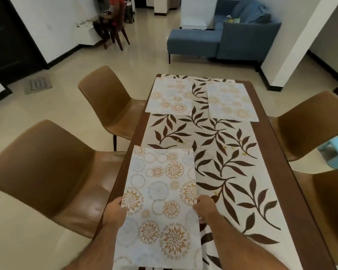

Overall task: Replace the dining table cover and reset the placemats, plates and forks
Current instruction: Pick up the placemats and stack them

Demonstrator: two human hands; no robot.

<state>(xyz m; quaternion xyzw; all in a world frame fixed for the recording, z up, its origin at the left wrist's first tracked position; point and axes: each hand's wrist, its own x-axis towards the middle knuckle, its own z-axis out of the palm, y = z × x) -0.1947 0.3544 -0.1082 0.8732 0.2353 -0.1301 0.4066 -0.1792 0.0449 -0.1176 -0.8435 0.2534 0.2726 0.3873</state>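
A cream table cover [219, 152] with brown leaf prints lies along the dark wooden table [287, 172]. Two floral placemats rest at the far end, one on the left [170, 96] and one on the right [230, 102]. A third floral placemat [160, 191] is held above the near left part of the table. My left hand [115, 211] grips its left edge and my right hand [205, 209] grips its right edge. No plates or forks are in view.
Brown chairs flank the table: two on the left [47, 172] [109, 102] and two on the right [308, 121] [332, 211]. A light blue stool [336, 152] stands on the floor at right. A blue sofa [232, 36] and a seated person [113, 14] are far behind.
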